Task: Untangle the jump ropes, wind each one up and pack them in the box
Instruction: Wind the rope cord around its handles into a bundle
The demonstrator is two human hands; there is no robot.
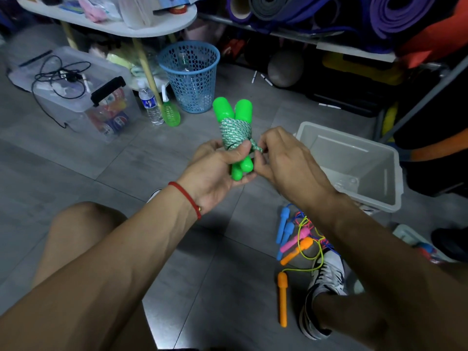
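A green jump rope (234, 127) has its two handles side by side, with the green-and-white cord wound tightly around them. My left hand (217, 168) grips the bundle near its lower end, thumb pressed on the windings. My right hand (281, 158) pinches the loose cord end at the right side of the windings. The white plastic box (354, 171) stands open on the floor just right of my hands. A tangle of other jump ropes (301, 239), with blue, pink and orange handles and thin coloured cords, lies on the floor below my right forearm.
A blue mesh bin (190, 74), a water bottle (150, 103) and a green spray bottle (170, 112) stand behind my hands. A clear lidded tub (83, 97) sits at the left. Shelves of rolled mats fill the back right. My shoe (324, 287) rests by the tangle.
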